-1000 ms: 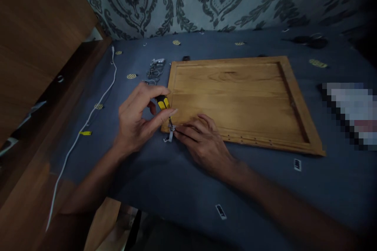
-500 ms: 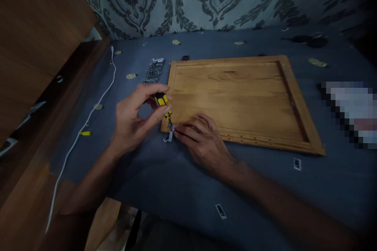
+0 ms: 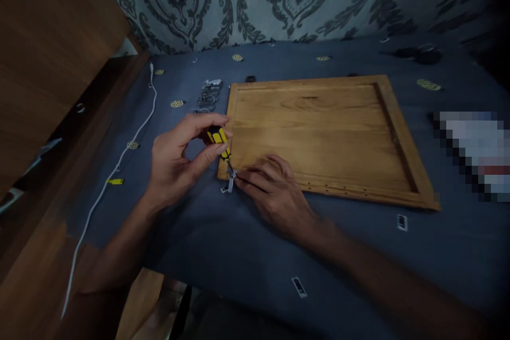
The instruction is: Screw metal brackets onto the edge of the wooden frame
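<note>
Yellow screwdriver (image 3: 216, 137), pinched by left hand (image 3: 171, 158), meets bracket (image 3: 231, 183) at panel (image 3: 314, 135)'s eight o'clock; right hand (image 3: 275, 190) touches bracket, grip unclear.

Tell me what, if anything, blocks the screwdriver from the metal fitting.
Nothing visible: the screwdriver in the left hand reaches down to the metal fitting by a corner of the wooden panel; the right hand is beside it.

Panel (image 3: 314, 122): wooden, brown, framed, lying flat. Fitting (image 3: 230, 185): small, silvery metal, at the panel's near left corner. Screwdriver (image 3: 216, 136): yellow and black, metal-shafted, tilted, pointing down at the fitting.
</note>
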Motion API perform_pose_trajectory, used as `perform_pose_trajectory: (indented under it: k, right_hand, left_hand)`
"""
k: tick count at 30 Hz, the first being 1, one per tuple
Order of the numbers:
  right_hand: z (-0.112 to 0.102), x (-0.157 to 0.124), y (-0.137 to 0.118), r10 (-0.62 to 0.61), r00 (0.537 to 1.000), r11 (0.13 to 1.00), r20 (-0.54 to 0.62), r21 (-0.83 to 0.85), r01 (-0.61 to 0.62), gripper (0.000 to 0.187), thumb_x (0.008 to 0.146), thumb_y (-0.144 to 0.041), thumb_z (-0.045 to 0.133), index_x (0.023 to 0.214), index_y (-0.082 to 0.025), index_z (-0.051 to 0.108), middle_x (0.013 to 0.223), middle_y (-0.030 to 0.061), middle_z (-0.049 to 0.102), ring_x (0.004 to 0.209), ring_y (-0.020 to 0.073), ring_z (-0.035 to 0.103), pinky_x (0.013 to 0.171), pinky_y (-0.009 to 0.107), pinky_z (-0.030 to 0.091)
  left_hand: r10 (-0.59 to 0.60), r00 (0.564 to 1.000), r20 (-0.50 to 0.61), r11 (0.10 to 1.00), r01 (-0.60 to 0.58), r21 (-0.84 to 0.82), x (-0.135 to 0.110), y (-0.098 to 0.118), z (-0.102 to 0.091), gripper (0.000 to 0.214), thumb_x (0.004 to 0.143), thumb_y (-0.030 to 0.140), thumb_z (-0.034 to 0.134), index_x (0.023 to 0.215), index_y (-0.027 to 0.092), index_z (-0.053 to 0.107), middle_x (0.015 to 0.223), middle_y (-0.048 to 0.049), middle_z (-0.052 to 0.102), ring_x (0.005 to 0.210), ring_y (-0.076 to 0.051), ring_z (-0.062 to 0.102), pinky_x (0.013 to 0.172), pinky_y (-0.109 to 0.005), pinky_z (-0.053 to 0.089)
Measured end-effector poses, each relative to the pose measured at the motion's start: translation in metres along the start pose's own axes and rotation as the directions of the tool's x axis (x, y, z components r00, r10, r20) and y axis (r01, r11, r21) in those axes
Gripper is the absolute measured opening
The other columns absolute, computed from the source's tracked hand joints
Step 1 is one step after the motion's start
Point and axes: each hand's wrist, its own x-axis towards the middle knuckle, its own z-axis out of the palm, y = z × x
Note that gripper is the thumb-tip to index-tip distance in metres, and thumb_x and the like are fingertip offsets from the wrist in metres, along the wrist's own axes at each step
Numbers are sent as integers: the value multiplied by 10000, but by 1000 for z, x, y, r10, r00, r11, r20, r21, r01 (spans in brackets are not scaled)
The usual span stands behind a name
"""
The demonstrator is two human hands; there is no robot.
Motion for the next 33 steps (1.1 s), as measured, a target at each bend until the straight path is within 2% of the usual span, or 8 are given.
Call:
perform_pose_trajectory:
  k: [5, 8, 11, 13, 16, 19, 25, 33]
  right_hand:
    - [-1, 0, -1, 13, 1000, 1000, 5, 6, -13, 291, 1002, -99, 564, 1178, -249, 740, 1154, 24, 775, 1084, 222, 611, 1157, 527, 338]
    - [-1, 0, 0, 11, 1000, 1000, -1, 17, -11, 301, 1002, -89, 554, 1182, -246, 736, 1158, 23, 775, 1078, 221, 620, 1153, 517, 346]
    - [1, 0, 0, 10, 1000, 1000, -23, 26, -9, 299, 1000, -86, 546, 1173, -242, 735, 1136, 28, 781, 1057, 221, 630, 1146, 526, 351]
    - [3, 0, 1, 5, 998, 999, -56, 33, -4, 287, 987, -77, 555, 1146, -229, 738, 1123, 32, 783, 1055, 219, 634, 1139, 524, 358]
    - [3, 0, 1, 13, 998, 999, -62, 38, -11, 299, 970, -58, 560, 1147, -221, 738, 1102, 33, 787, 1040, 213, 638, 1123, 511, 384]
    - [3, 1, 1, 4, 998, 999, -61, 38, -2, 310, 958, -45, 558, 1148, -213, 737, 1096, 38, 789, 1030, 219, 652, 1125, 521, 389]
    - [3, 2, 2, -14, 996, 999, -83, 29, 17, 322, 957, -43, 544, 1160, -210, 729, 1109, 41, 788, 1031, 231, 659, 1107, 533, 409]
    - [5, -1, 5, -22, 997, 999, -73, 34, 24, 304, 977, -60, 558, 1178, -216, 725, 1145, 37, 784, 1055, 226, 655, 1111, 516, 392]
  left_hand:
    - [6, 1000, 1, 998, -6, -64, 2, 2, -1, 305, 922, 162, 743, 1211, 234, 682, 1053, -11, 754, 964, -152, 735, 908, -286, 599]
    - [2, 988, -155, 993, -20, -116, 9, 2, -7, 241, 915, 169, 754, 1139, 223, 681, 1010, -2, 745, 908, -133, 739, 838, -255, 611]
    - [-11, 934, -356, 994, -27, -103, 15, -3, -16, 208, 873, 208, 807, 1007, 194, 648, 903, 16, 729, 810, -103, 725, 706, -186, 598]
    - [-52, 917, -395, 997, 25, -74, 14, -10, -20, 258, 848, 252, 834, 953, 180, 609, 880, 12, 716, 786, -105, 725, 675, -175, 599]
    - [-109, 942, -316, 994, 106, -28, -2, -21, -17, 272, 864, 274, 804, 955, 182, 565, 938, -11, 694, 868, -136, 742, 747, -214, 622]
    - [-58, 987, -153, 971, 91, 220, -26, -31, -10, 135, 950, 234, 683, 974, 203, 554, 985, -31, 679, 946, -137, 718, 788, -228, 604]
    - [-74, 997, -15, 930, 74, 359, -61, -38, -2, 148, 985, 179, 540, 841, 212, 525, 904, -35, 651, 859, -144, 659, 782, -250, 555]
    - [-249, 968, 32, 885, 213, 415, -52, -51, -14, 132, 1008, 231, 508, 917, 206, 599, 893, -33, 640, 847, -167, 621, 787, -278, 495]
